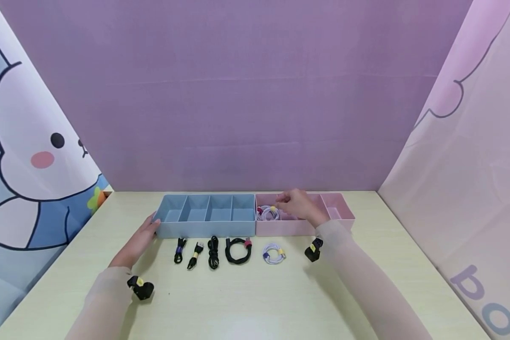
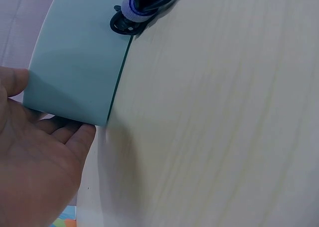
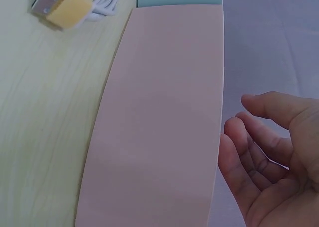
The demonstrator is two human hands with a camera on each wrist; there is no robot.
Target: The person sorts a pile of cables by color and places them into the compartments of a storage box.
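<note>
The right hand (image 1: 299,205) hangs over the rim of the pink box (image 1: 297,230), fingers loosely bent, thumb apart, grasping nothing. The left hand (image 1: 141,237) is not clenched; its fingers rest against the left end of the blue box (image 1: 206,230), by the rim. Inside the pink box, in its leftmost compartment, lies white coiled cable (image 1: 267,215) with a red and a yellow tie; from here I can't tell if it is one coil or more.

The two boxes stand end to end, touching, near the back edge of the tabletop (image 1: 221,307), with a purple backdrop (image 1: 255,94) behind. There's a strip of wood beyond each outer end, and a broad stretch between the cables and the person. Just in front of the boxes I count five cables: four black ones (image 1: 213,252) before the blue box, the rightmost of them looped in a ring with a red tie, and one white coil (image 1: 274,262) before the pink box. Four compartments show in the blue box; the right hand partly hides the pink one's.
</note>
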